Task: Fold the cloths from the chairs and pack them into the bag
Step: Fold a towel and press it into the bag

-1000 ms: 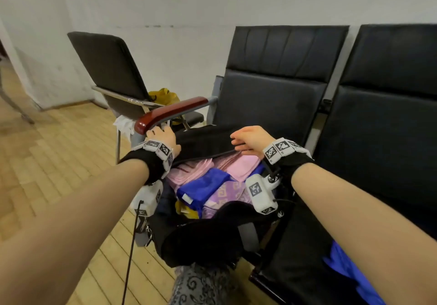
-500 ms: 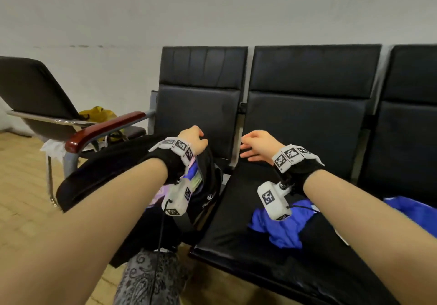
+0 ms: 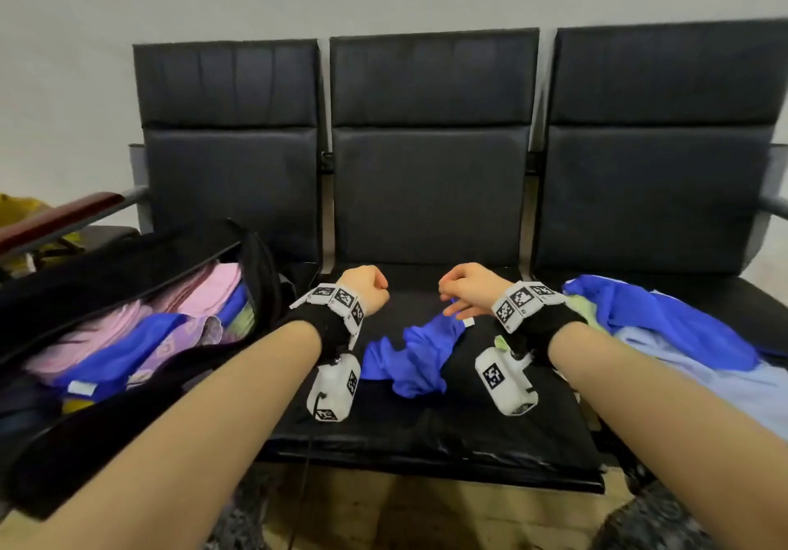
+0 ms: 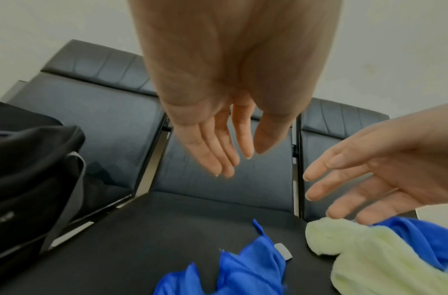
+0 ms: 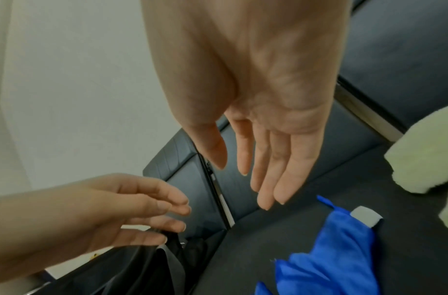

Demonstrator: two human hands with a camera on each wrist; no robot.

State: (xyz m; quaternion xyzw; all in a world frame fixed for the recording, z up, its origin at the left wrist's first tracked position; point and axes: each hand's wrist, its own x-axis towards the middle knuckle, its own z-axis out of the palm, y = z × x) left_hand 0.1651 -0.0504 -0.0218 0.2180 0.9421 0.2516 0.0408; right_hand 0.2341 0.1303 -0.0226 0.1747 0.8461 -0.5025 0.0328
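Nearest the camera, two bare forearms reach forward over a row of three black padded chairs (image 3: 426, 191) set against a pale wall. On the middle seat, a crumpled blue cloth (image 3: 415, 357) with a small white tag lies below and between the wrists. Above it, the left hand (image 3: 366, 289) hovers with fingers (image 4: 217, 155) extended and relaxed, holding nothing. Just to its right, the right hand (image 3: 469, 291) hangs over the same seat, fingers (image 5: 270, 179) also straight and loose, its tips close above the tagged corner of the blue cloth; whether they touch it cannot be told. At left, on the neighbouring seat, a black bag (image 3: 128, 259) stands unzipped, with folded pink, blue and patterned lilac cloths (image 3: 140, 327) packed inside. At right, a heap of loose cloths (image 3: 682, 336) in blue, pale blue and pale yellow-green spreads across the third seat and over its near edge. Farther left, a wooden armrest (image 3: 59, 217) ends the row, with something yellow behind it.
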